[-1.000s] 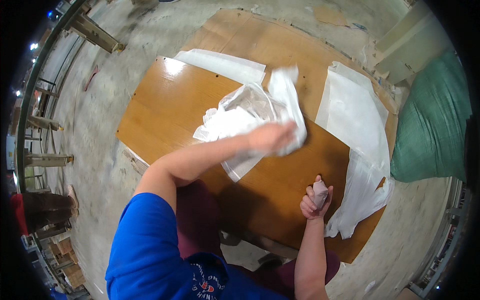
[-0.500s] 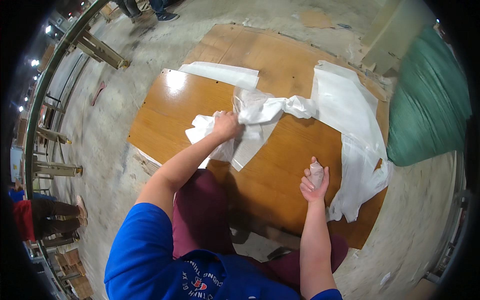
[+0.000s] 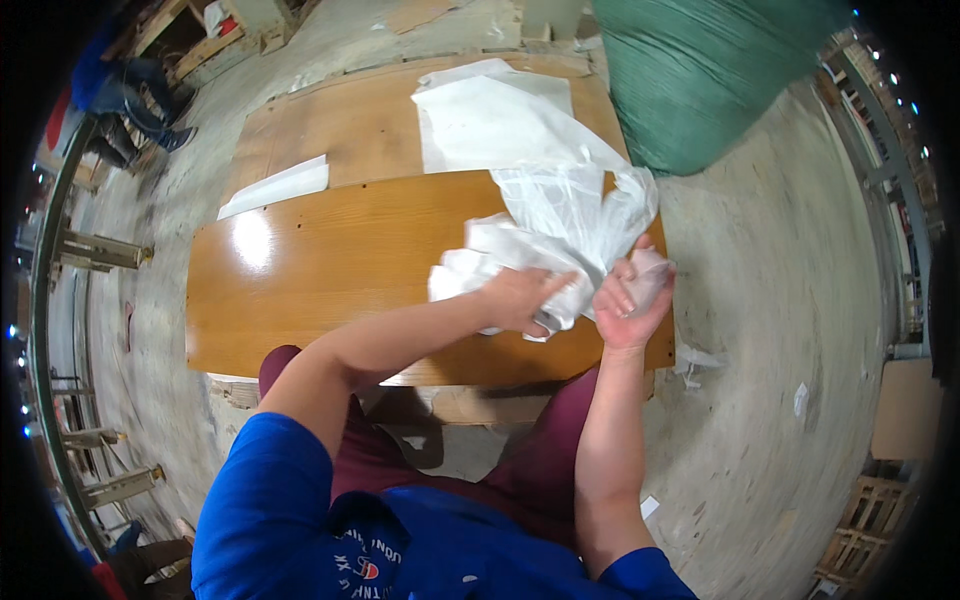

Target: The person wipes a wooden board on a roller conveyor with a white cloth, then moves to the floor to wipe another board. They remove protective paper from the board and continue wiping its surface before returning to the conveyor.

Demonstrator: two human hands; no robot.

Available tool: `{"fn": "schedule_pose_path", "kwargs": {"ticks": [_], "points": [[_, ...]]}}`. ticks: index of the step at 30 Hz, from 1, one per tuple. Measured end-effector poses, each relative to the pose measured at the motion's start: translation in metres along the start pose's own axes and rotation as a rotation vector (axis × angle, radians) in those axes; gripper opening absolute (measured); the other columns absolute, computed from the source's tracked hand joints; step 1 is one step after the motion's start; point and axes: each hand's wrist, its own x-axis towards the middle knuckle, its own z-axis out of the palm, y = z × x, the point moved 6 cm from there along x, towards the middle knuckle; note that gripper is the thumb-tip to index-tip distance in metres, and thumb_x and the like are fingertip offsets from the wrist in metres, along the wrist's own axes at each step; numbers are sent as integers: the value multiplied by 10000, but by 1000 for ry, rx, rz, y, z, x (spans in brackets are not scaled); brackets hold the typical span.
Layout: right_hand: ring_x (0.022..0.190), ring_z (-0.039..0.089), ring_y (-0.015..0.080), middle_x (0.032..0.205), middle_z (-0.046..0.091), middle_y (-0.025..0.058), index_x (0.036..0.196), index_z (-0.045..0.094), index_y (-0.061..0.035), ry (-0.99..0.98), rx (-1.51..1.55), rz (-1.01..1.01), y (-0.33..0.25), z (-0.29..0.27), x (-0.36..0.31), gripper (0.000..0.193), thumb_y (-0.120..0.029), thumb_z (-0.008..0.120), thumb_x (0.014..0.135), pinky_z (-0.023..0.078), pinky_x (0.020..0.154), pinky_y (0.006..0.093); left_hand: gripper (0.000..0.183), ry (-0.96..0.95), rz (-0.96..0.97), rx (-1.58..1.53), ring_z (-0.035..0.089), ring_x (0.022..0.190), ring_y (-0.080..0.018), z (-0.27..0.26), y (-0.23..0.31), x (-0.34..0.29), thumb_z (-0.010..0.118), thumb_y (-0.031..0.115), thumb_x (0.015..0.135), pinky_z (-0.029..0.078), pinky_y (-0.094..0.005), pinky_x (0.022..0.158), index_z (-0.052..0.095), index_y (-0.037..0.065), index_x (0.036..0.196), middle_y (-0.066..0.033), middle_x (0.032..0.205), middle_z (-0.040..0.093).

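A glossy brown wooden panel (image 3: 370, 270) lies flat in front of my knees. My left hand (image 3: 525, 298) is closed on a crumpled white sheet (image 3: 480, 265), thin and soft, bunched over the panel's right half. Palm up, my right hand (image 3: 632, 305) curls its fingers round a small pale, rounded piece (image 3: 648, 280), whose kind I cannot make out. A thin translucent white sheet (image 3: 560, 200) trails from the bunch over the panel's far right edge, passing close to my right hand.
Beyond the panel lies a brown board (image 3: 350, 130) bearing a flat white sheet (image 3: 490, 115) and a white strip (image 3: 280, 185). A big green sack (image 3: 700, 80) stands at the far right. Metal frames (image 3: 100, 250) line the left; a person (image 3: 140, 95) is at the far left.
My left hand has moved right with the bunched sheet, toward my right hand. The right-hand sheet is pulled inward. The view has turned right, and my right hand keeps the pale piece.
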Motion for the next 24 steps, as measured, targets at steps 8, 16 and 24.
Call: {"fn": "schedule_pose_path", "kwargs": {"ticks": [8, 16, 24], "points": [[563, 495, 135, 917, 579, 111, 1301, 462, -131, -35, 88, -256, -80, 8, -34, 494, -455, 430, 930, 409, 494, 250, 662, -288, 184, 114, 545, 1055, -344, 49, 10, 84, 730, 291, 653, 456, -422, 882, 442, 26, 1187, -184, 1094, 562], [571, 489, 131, 917, 571, 115, 1306, 458, -114, 6, 67, -268, -100, 3, -45, 495, -439, 432, 933, 394, 492, 247, 619, -194, 123, 12, 566, 991, -368, 38, 19, 104, 707, 266, 669, 466, -447, 833, 418, 62, 1178, -197, 1015, 579], [552, 486, 139, 896, 584, 126, 1281, 461, -120, 18, 94, -250, -103, 4, -43, 494, -462, 422, 926, 402, 484, 256, 440, -225, 74, 222, 575, 988, -321, 42, 25, 124, 709, 255, 693, 499, -433, 797, 493, 51, 1017, -134, 1006, 577]]}}
